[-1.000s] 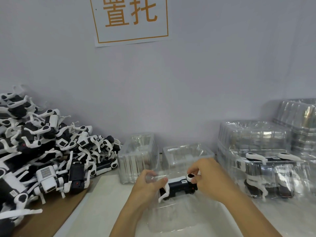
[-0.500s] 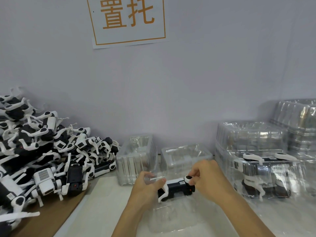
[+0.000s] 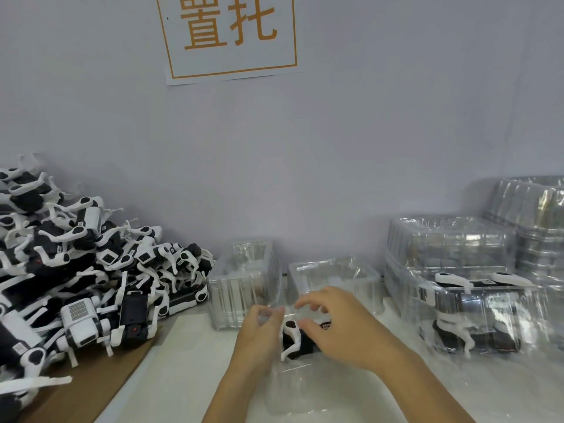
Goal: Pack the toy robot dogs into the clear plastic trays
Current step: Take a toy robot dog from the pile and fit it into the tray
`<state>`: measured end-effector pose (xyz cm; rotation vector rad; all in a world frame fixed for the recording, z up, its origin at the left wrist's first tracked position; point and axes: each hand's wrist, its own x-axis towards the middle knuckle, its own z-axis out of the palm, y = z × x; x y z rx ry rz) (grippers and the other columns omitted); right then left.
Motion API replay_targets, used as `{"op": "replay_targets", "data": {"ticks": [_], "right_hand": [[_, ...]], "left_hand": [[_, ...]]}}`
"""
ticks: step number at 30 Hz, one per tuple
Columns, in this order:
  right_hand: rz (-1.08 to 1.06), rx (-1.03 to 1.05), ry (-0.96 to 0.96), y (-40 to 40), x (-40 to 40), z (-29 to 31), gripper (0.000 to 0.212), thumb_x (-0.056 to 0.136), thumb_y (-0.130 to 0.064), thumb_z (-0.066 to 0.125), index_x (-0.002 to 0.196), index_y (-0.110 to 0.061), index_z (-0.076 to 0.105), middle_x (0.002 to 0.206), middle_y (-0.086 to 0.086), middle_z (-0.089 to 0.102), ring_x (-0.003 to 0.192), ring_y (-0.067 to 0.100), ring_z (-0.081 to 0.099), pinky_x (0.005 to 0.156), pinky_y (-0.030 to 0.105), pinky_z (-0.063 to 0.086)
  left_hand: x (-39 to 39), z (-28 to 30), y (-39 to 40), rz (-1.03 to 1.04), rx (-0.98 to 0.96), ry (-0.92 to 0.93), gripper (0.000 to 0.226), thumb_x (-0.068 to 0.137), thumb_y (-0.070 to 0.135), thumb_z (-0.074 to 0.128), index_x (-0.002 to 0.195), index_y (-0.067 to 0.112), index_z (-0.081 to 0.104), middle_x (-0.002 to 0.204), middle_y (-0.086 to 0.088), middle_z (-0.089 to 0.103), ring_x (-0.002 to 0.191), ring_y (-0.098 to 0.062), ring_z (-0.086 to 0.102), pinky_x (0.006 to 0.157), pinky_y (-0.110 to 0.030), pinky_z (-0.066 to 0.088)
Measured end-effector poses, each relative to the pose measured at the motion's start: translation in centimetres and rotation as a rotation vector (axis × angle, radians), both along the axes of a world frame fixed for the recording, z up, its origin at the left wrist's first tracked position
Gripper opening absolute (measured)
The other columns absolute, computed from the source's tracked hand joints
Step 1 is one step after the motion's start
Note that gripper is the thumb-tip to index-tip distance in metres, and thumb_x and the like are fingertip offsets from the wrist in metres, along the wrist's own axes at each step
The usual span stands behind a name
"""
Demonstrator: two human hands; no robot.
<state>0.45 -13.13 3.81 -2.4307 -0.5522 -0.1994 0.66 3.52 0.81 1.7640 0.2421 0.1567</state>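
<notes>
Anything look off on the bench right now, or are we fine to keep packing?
Nothing is spilled or visibly broken. The unpacked toy robot dogs lie in a jumbled heap on the left, legs tangled. One clear tray behind the hands stands tipped on its side. Both hands are on the dog over the tray.

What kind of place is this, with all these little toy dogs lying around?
Most likely a packing station in a toy factory or workshop. A big heap of toy robot dogs lies at one side, stacks of clear plastic trays stand at the other, and a printed sign hangs on the wall.
</notes>
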Motion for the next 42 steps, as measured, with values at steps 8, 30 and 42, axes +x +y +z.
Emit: {"op": "replay_targets", "data": {"ticks": [8, 30, 42], "right_hand": [[0.103, -0.048, 0.016, 1.2, -0.2, -0.2, 0.027, 0.094, -0.042, 0.053, 0.09, -0.065, 0.066, 0.082, -0.031, 0.057, 0.098, -0.005, 0.048, 0.097, 0.036, 0.026], [-0.048, -0.007, -0.026, -1.9, 1.2, -0.1, 0.03, 0.091, -0.022, 0.054, 0.104, -0.04, 0.074, 0.096, -0.024, 0.062, 0.087, -0.005, 0.06, 0.07, 0.017, 0.051], [-0.083, -0.082, 0.003, -1.6, 0.7, 0.2, 0.03, 0.086, -0.009, 0.054, 0.079, -0.027, 0.076, 0.096, -0.012, 0.051, 0.088, 0.009, 0.055, 0.076, 0.026, 0.052]], "left_hand": [[0.9, -1.1, 0.3, 0.041, -0.034, 0.005, 0.033, 0.106, 0.036, 0.04, 0.104, 0.012, 0.063, 0.113, -0.014, 0.067, 0.108, -0.027, 0.062, 0.093, -0.038, 0.047], [0.0, 0.6, 0.3, 0.103, 0.04, -0.134, 0.019, 0.101, 0.021, 0.049, 0.091, 0.02, 0.065, 0.097, -0.004, 0.067, 0.071, -0.005, 0.054, 0.054, -0.014, 0.041], [-0.8, 1.3, -0.7, -0.195, 0.8, -0.184, 0.008, 0.098, 0.042, 0.053, 0.099, 0.045, 0.06, 0.115, 0.029, 0.04, 0.119, 0.003, 0.034, 0.096, -0.031, 0.017]]}}
